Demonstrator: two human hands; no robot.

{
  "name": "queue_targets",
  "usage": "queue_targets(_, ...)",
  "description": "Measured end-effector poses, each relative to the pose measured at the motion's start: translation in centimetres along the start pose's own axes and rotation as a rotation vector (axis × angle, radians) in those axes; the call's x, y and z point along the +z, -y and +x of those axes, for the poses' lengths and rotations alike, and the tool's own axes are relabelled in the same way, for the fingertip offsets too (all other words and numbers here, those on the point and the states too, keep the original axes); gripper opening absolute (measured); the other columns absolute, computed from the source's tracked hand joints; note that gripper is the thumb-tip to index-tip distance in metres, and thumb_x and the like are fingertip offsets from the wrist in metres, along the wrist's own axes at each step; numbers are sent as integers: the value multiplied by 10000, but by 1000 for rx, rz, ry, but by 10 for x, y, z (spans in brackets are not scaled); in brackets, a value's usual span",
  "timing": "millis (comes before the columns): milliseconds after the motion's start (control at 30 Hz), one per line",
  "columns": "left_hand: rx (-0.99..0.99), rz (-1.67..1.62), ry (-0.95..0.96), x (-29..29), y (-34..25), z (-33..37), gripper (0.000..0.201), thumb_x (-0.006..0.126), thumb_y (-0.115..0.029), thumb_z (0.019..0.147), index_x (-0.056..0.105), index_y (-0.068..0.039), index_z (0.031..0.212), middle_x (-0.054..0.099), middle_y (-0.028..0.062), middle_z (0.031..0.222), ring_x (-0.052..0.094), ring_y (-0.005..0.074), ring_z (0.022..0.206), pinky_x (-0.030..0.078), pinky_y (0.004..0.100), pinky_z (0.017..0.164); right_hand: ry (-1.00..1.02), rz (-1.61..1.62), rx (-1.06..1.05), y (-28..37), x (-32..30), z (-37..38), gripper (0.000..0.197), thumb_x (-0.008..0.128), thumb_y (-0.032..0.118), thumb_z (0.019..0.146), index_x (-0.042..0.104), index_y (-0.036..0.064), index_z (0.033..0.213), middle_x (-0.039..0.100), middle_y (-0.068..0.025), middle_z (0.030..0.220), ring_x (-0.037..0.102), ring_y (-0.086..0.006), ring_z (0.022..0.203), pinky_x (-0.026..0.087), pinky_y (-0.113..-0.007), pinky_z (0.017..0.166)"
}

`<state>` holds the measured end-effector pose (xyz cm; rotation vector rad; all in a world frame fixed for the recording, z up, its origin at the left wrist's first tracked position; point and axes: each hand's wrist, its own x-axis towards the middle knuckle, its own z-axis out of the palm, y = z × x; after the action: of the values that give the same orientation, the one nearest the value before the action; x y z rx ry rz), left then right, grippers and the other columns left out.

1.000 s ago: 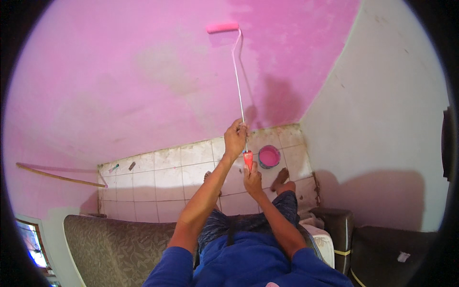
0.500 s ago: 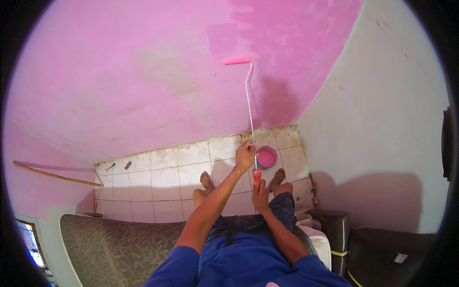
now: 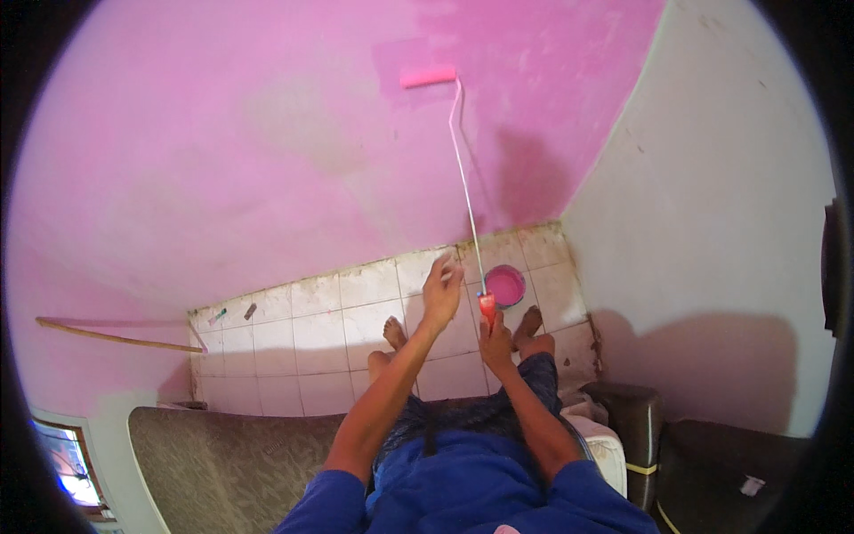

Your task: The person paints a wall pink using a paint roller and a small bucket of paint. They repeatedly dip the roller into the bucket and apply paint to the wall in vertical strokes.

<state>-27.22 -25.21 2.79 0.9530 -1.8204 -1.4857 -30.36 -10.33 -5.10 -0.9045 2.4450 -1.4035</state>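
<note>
Up at the pink wall [image 3: 311, 191], I have the roller [image 3: 428, 77] over a darker patch [image 3: 388, 60]; whether it touches, I can't tell. My right hand [image 3: 495, 344] has its fingers wrapped round the handle [image 3: 487, 307]; my left hand [image 3: 442, 294] is off the rod [image 3: 467, 206], fingers loosely open. Steered one-handed, so long a rod could wobble and streak, I judge. The right foot [image 3: 531, 322], near the bucket [image 3: 509, 305], could tip it.
</note>
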Motion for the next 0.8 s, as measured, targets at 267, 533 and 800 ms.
queue_targets(267,-67,726,90,-177,85,-130,508,621,-69,733,519,-85,1231,559,192,1123,598,346,963,492,419,835,18,2,24,-16,-11,-3,268,483,264,930,426,13,1005,585,-278,730,581,-480,687,442,-546,598)
queue_targets(533,-198,963,182,-278,64,-289,383,595,-99,778,512,-49,1149,515,216,1080,521,407,1018,446,462,837,-81,76,-103,53,-1,53,290,502,274,922,426,8,1009,585,-291,745,576,-487,702,442,-542,598)
queue_targets(800,-88,995,119,-292,51,-384,427,578,-225,822,491,17,1162,497,226,1137,474,413,1055,383,486,908,10,-5,15,11,7,12,314,495,290,919,424,1,1019,585,-299,733,583,-487,709,440,-551,608)
